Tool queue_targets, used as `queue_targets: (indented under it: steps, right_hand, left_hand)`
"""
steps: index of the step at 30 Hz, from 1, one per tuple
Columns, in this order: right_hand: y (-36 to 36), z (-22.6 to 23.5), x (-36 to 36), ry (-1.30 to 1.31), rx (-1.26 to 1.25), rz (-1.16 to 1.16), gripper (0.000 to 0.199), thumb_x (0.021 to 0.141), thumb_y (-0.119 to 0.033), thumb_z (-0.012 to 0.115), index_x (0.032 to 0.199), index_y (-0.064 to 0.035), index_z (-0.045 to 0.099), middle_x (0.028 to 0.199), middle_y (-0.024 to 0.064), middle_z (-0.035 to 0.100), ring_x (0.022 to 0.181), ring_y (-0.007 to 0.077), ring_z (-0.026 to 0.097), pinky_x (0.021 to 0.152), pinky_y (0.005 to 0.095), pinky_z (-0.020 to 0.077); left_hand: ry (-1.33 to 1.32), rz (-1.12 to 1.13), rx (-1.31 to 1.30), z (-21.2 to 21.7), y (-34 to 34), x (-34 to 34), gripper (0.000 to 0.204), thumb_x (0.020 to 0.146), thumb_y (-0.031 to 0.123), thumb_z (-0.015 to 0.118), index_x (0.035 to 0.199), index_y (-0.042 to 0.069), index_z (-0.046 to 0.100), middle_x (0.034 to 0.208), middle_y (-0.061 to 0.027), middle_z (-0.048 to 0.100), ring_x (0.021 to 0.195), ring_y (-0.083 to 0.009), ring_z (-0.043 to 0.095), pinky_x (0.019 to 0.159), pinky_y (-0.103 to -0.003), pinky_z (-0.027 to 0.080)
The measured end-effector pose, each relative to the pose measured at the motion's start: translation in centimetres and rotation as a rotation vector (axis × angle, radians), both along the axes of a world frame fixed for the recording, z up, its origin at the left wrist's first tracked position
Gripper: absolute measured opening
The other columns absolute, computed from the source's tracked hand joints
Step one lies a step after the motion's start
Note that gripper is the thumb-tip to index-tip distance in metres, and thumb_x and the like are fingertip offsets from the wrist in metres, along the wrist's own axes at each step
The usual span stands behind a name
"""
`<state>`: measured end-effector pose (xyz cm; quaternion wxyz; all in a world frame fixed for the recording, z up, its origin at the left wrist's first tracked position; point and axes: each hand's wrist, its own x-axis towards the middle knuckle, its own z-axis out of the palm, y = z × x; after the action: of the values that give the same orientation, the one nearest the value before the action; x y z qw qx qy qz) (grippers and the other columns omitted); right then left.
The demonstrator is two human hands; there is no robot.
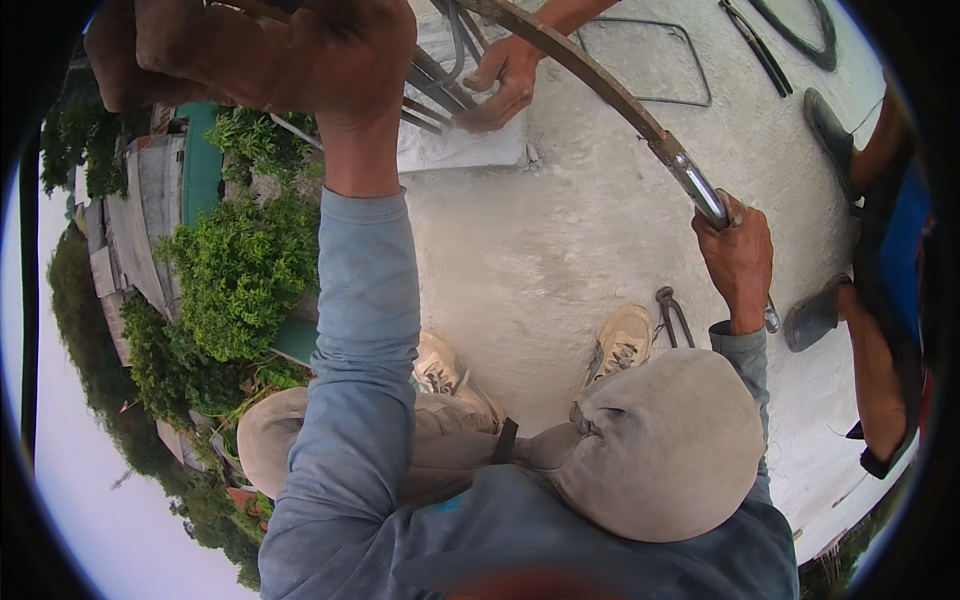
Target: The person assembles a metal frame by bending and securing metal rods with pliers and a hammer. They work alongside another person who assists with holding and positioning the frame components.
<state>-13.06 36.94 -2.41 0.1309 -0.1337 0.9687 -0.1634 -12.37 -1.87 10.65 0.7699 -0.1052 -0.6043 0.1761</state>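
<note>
Closed around the shiny tubular end of a long brown bar [602,84], the right hand [738,255] holds it slanting up and leftward to the top edge. At upper left, the left hand [275,50] has curled fingers (what they hold, if anything, I cannot tell). Another person's hand [508,85] is at the dark metal rods [440,84]; pincers [667,302] lie on the pale floor [520,250] beside the right shoe [622,338].

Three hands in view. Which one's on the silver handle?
The person's right hand, closed around the silver handle. Their left hand is at upper left; the co-worker's hand is by the dark bars.
</note>
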Motion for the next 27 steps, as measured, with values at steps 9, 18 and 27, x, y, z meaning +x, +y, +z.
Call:
queue_targets:
  steps: [9,18,27]
  right_hand:
    - [-0.4,1.3,1.7,0.034,-0.007,-0.032,0.013,0.086,-0.017,0.067,0.093,-0.0069,0.072,0.073,0.0196,0.067,0.066,0.0377,0.065,0.066,0.0456,0.053]
    - [1.6,0.2,-3.6,0.136,-0.054,0.169,0.015,0.089,-0.019,0.069,0.093,-0.0049,0.071,0.072,0.0195,0.065,0.061,0.034,0.063,0.063,0.0447,0.0504]
    - [1.6,0.1,-8.2,0.13,-0.125,0.248,0.017,0.089,-0.019,0.072,0.097,-0.004,0.073,0.073,0.0195,0.066,0.064,0.0315,0.063,0.067,0.0434,0.051]
  left_hand:
    - [-0.098,0.021,0.036,-0.1,1.1,1.3,0.037,0.11,0.04,0.048,0.119,0.005,0.058,0.113,-0.0112,0.053,0.112,-0.0245,0.049,0.095,-0.044,0.04]
    - [-0.056,0.092,-0.076,0.3,-0.4,1.7,0.055,0.112,0.046,0.034,0.119,0.005,0.07,0.128,-0.0145,0.061,0.125,-0.0309,0.053,0.103,-0.045,0.041]
    - [-0.021,-0.054,-0.203,0.7,-1.0,0.5,0.062,0.113,0.047,0.025,0.122,0.001,0.065,0.127,-0.0165,0.061,0.125,-0.0317,0.052,0.105,-0.045,0.04]
